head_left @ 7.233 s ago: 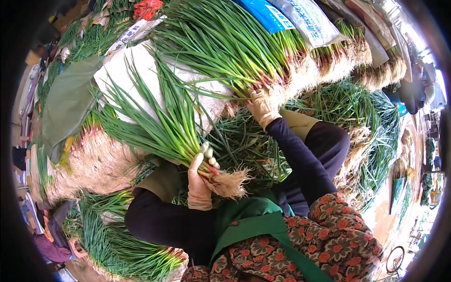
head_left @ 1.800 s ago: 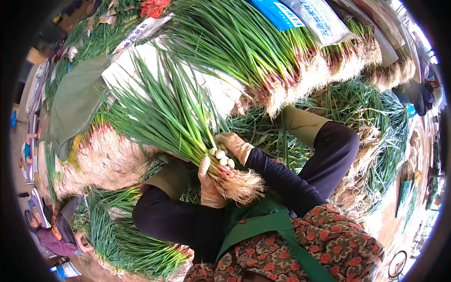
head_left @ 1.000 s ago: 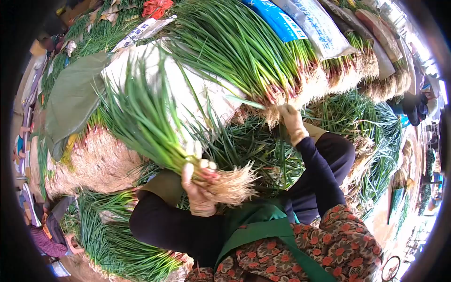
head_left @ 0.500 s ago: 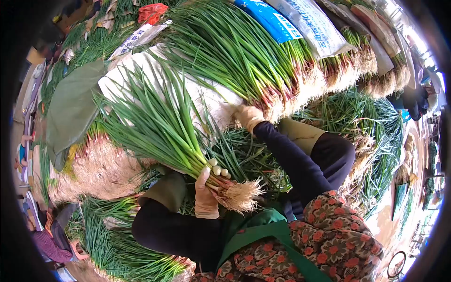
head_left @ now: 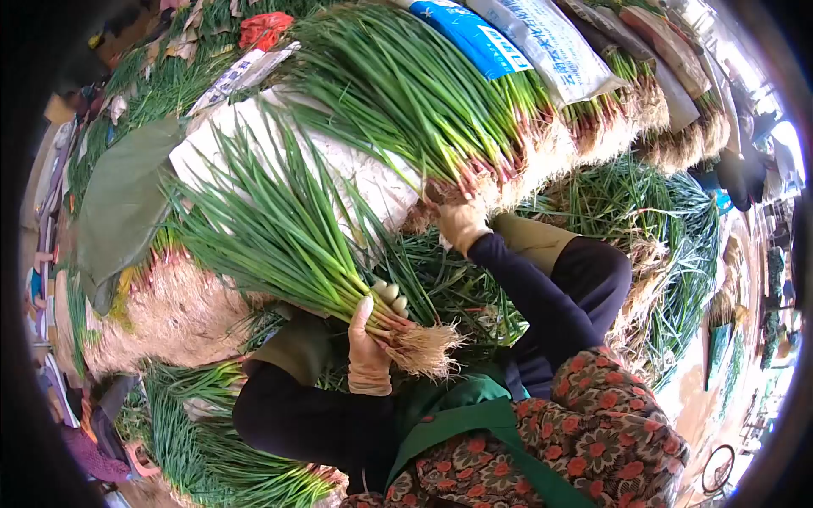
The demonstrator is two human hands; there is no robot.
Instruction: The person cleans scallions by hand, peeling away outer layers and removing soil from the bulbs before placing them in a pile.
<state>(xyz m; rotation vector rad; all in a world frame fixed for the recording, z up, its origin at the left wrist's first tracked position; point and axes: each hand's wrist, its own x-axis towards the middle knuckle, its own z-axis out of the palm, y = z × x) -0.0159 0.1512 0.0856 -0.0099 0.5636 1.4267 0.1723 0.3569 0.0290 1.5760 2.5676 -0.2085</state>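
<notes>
A pale glove covers my left hand (head_left: pixel 371 339), which is wrapped round a bunch of green onions (head_left: pixel 318 267) near its roots. The leaves fan up and left over a white sack (head_left: pixel 373 182), and the roots point right. My right hand (head_left: pixel 461 222), also gloved, is at the lower edge of the big onion pile (head_left: pixel 423 102), just below its reddish stems. Its fingers are bent together near a thin stalk; exactly what they grip is too small to tell.
Blue (head_left: pixel 474 38) and white bags (head_left: pixel 550 51) lie over the pile. A dark green sheet (head_left: pixel 123 203) is at the left, above a mass of roots (head_left: pixel 182 309). Loose green leaves (head_left: pixel 644 203) lie right of my knees. More onions (head_left: pixel 229 440) are at the lower left.
My right hand has shifted slightly right and down, with more of its back showing. My left hand still holds the bunch, almost in the same place. The whole view has shifted slightly.
</notes>
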